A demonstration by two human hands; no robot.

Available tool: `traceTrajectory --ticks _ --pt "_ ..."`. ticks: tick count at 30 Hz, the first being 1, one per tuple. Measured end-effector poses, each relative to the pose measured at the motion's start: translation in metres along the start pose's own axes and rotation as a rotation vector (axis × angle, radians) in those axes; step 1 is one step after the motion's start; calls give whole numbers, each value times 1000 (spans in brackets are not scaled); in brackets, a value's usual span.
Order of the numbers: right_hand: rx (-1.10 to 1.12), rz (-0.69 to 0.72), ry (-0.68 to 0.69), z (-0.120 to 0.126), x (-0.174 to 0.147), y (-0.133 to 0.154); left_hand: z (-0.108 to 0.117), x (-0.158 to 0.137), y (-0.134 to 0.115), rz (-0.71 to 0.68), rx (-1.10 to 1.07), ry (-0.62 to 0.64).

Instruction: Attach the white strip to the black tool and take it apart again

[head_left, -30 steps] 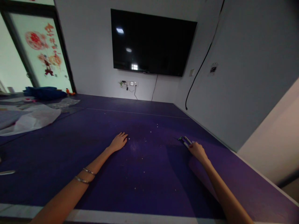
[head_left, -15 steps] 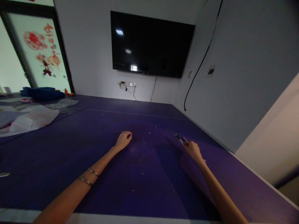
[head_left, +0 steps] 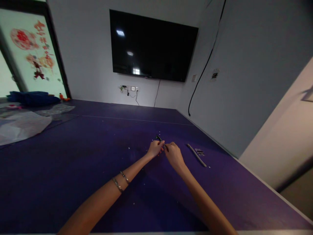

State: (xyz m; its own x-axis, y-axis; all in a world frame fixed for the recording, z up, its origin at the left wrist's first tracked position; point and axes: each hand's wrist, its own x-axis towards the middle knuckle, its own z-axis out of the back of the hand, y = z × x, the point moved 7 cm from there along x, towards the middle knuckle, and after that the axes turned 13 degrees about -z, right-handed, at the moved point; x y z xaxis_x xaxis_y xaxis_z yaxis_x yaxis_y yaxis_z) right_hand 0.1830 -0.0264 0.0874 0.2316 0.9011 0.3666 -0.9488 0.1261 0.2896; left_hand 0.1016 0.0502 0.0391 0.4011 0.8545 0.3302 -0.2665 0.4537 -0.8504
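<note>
Over the middle of the purple tabletop, both hands meet at a small razor with a dark T-shaped head. My left hand is closed, its thumb and fingers pinching the razor just below the head. My right hand is closed around the lower handle, which its fingers mostly hide. To the right of my right hand, a thin, slightly bent grey strip lies on the tabletop. A small clear packet with dark pieces sits beside it.
White plastic sheeting and a dark blue cloth bundle lie at the far left. Small white bits dot the tabletop. A television hangs on the wall ahead, and a black cable hangs at the right.
My right hand has moved left with the razor, uncovering the grey strip and packet. My left hand has moved right and taken hold of the razor. The view has shifted slightly right.
</note>
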Motion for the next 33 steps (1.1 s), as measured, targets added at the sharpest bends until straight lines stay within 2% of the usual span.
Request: traceTrajectory --ticks 5,8,13,18,24,33 --pt "-74 51 18 -3 -12 15 17 3 -12 -93 234 93" --pt "-88 67 46 -8 -17 20 20 5 -7 -24 357 183" --pt "-3 126 78 -12 -23 27 25 8 8 89 385 279" --pt "136 94 85 -16 -19 10 53 18 30 190 451 369" --pt "237 -9 169 -39 -11 -20 88 30 58 243 557 505" --pt "275 9 157 -50 -9 -27 92 40 89 218 691 520"
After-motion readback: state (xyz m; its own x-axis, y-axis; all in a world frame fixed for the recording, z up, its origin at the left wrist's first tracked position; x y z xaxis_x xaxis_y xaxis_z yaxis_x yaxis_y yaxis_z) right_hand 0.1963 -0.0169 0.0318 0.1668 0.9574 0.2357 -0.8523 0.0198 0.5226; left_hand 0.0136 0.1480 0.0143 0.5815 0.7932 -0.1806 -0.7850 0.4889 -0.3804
